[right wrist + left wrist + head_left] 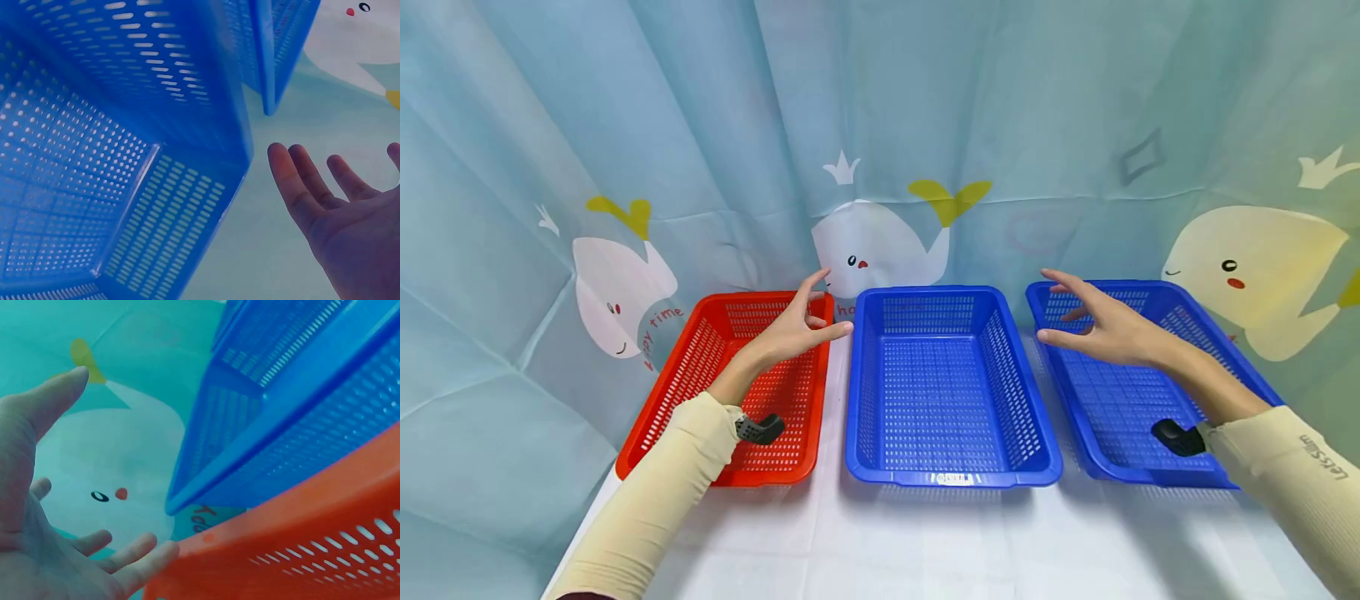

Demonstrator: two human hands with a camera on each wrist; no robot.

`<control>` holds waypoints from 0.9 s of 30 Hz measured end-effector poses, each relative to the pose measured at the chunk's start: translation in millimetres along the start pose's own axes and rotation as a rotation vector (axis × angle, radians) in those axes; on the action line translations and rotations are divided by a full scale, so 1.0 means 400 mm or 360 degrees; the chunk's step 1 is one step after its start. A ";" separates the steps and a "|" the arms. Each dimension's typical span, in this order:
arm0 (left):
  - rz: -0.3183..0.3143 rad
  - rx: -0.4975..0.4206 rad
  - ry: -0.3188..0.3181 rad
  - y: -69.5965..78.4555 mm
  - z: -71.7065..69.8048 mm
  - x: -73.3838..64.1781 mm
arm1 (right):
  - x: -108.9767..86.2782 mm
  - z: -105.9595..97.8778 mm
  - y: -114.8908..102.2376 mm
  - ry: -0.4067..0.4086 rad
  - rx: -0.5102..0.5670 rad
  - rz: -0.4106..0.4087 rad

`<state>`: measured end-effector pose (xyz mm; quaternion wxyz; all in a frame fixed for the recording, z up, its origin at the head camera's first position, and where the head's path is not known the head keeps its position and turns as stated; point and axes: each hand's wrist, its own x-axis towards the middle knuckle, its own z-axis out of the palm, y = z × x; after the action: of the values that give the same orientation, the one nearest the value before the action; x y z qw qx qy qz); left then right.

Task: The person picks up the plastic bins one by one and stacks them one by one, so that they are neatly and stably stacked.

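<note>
My left hand (795,327) hovers over the far right part of a red basket (823,392), fingers spread and nothing in them. In the left wrist view its palm (56,562) shows bare beside the red rim. Above the far left corner of the right blue basket (1078,450) is my right hand (1108,325), thumb and fingers apart, also holding nothing. Between the two hands stands a middle blue basket (955,478) with only its perforated floor showing inside. The right wrist view shows the right hand (350,212) with its fingers loosely extended near a blue basket wall.
The three baskets stand side by side on a white tabletop (925,550), narrow gaps between them. Behind them hangs a blue-green curtain (880,100) printed with whales. Black wrist devices (763,429) protrude from both cream sleeves (662,492) over the outer baskets.
</note>
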<state>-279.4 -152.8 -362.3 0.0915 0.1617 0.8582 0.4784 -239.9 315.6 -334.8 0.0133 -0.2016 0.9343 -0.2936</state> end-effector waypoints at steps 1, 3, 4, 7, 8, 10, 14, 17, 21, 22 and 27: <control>-0.0014 -0.0036 -0.0009 0.001 0.000 0.000 | 0.000 0.001 -0.003 -0.0009 0.0014 0.0002; -0.0046 -0.0083 -0.0029 0.006 0.001 0.001 | -0.002 0.001 -0.010 -0.0027 0.0036 -0.0004; -0.0063 -0.0105 -0.0042 0.006 0.003 0.002 | -0.003 0.002 -0.013 -0.0036 0.0047 -0.0005; -0.0116 -0.0218 -0.0087 0.010 0.010 0.003 | -0.005 0.006 -0.021 -0.0064 0.0073 -0.0009; -0.0129 -0.0254 -0.0102 0.012 0.012 0.003 | -0.004 0.008 -0.023 -0.0074 0.0085 -0.0014; -0.0158 -0.0323 -0.0123 0.014 0.016 0.004 | -0.003 0.013 -0.026 -0.0090 0.0111 -0.0015; -0.0203 -0.0405 -0.0167 0.016 0.025 0.006 | 0.001 0.026 -0.030 -0.0124 0.0158 -0.0025; -0.0237 -0.0452 -0.0191 0.018 0.033 0.008 | 0.004 0.034 -0.031 -0.0153 0.0204 -0.0022; -0.0285 -0.0459 -0.0207 0.024 0.048 0.009 | 0.010 0.044 -0.029 -0.0214 0.0308 0.0002; -0.0293 -0.0456 -0.0214 0.024 0.052 0.010 | 0.011 0.047 -0.028 -0.0234 0.0337 0.0015; -0.0342 -0.0454 -0.0254 0.023 0.073 0.015 | 0.016 0.061 -0.025 -0.0322 0.0468 0.0096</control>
<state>-274.0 -123.1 -369.9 0.2319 0.0921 0.7840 0.5683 -238.7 292.4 -348.6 0.1453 -0.1978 0.8809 -0.4047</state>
